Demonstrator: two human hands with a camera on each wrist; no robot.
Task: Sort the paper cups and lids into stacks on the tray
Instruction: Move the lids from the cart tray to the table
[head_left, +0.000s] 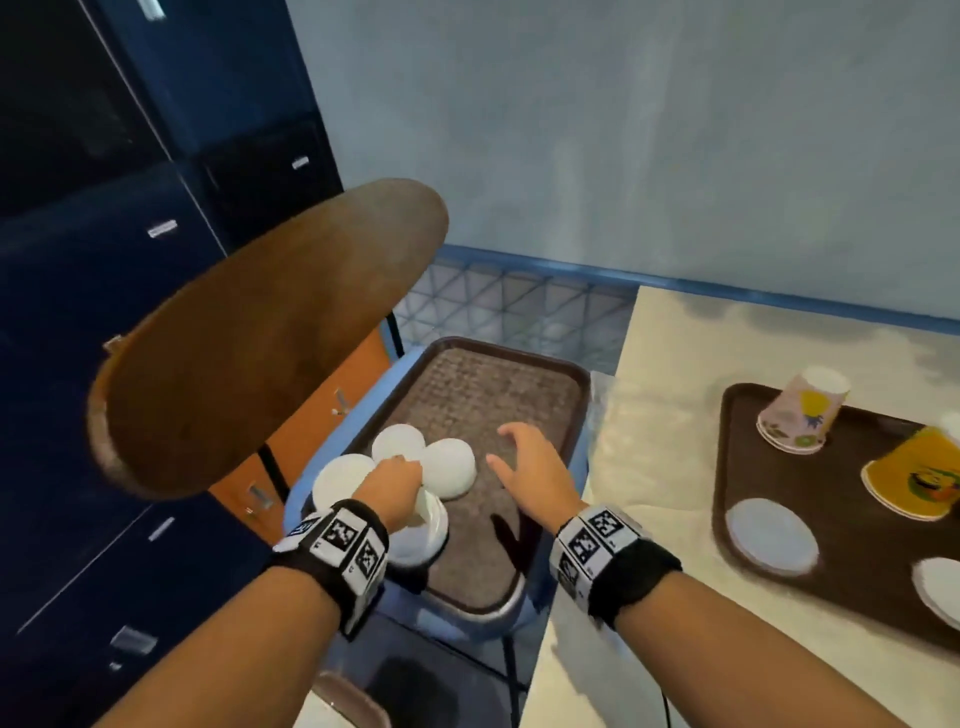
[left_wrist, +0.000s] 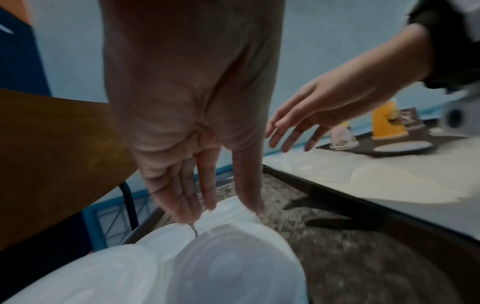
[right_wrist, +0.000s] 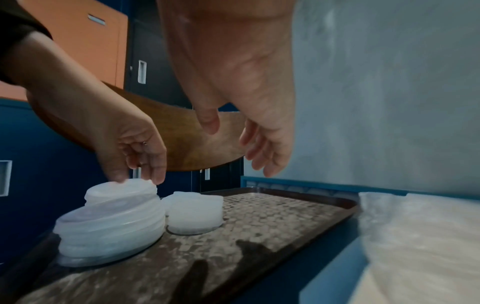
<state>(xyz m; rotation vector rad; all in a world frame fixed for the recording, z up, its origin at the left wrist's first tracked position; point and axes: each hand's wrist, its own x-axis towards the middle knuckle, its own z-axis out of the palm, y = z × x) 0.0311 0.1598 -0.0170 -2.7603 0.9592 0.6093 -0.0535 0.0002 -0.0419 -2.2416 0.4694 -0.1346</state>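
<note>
A brown textured tray (head_left: 493, 384) rests on a blue seat. Several stacks of white lids (head_left: 449, 467) crowd its near-left part; in the right wrist view the nearest stack (right_wrist: 111, 226) is taller than the one behind it (right_wrist: 194, 214). My left hand (head_left: 410, 467) reaches down onto the stacks, its fingertips (right_wrist: 155, 181) touching the top lid (left_wrist: 233, 207) of one. Its fingers look straight in the left wrist view. My right hand (head_left: 504, 441) hovers over the tray's middle, fingers spread, holding nothing.
A second brown tray (head_left: 857, 519) lies on the cream-covered table (head_left: 675, 415) at right. It holds an upturned floral cup (head_left: 802, 415), an upturned orange cup (head_left: 914, 478) and loose lids (head_left: 771, 535). A wooden chair back (head_left: 260, 338) and blue cabinets (head_left: 104, 260) stand left.
</note>
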